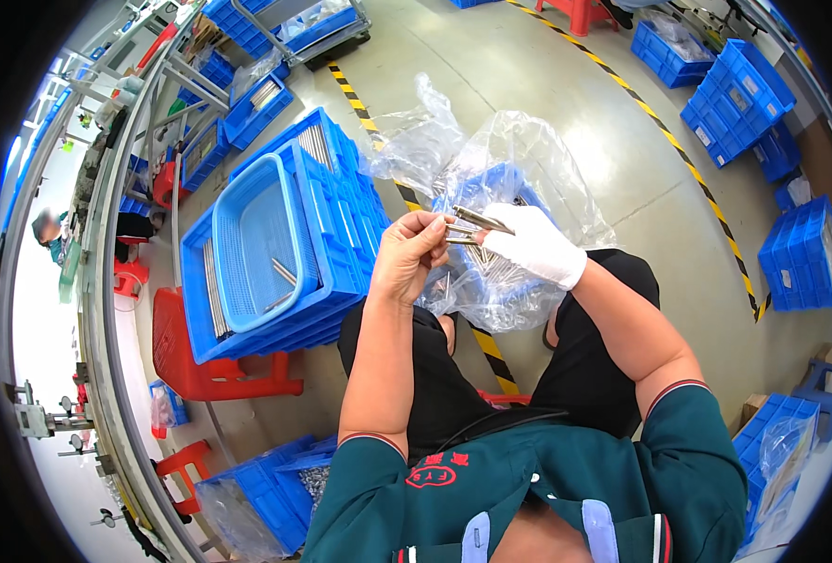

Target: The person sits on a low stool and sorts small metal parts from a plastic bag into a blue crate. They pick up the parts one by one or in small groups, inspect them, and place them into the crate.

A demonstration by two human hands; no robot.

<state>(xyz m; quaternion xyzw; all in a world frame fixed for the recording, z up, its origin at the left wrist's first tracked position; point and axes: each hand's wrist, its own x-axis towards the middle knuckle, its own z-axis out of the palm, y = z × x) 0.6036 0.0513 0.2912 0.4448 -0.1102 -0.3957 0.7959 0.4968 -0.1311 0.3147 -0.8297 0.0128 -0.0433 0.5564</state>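
Observation:
My bare left hand pinches the near ends of slim metal rods between thumb and fingers. The gloved right hand, in white, is closed around several of these metal rods, which stick out toward the left hand. Both hands are almost touching, above a blue crate lined with a clear plastic bag. More metal rods lie inside the bag, partly hidden by the hands. To the left, a light blue basket holds a few rods.
The basket rests on stacked blue crates that contain more rods, by a red stool. More blue crates stand at the right, beyond yellow-black floor tape. A metal-framed bench runs along the left, with another person behind it.

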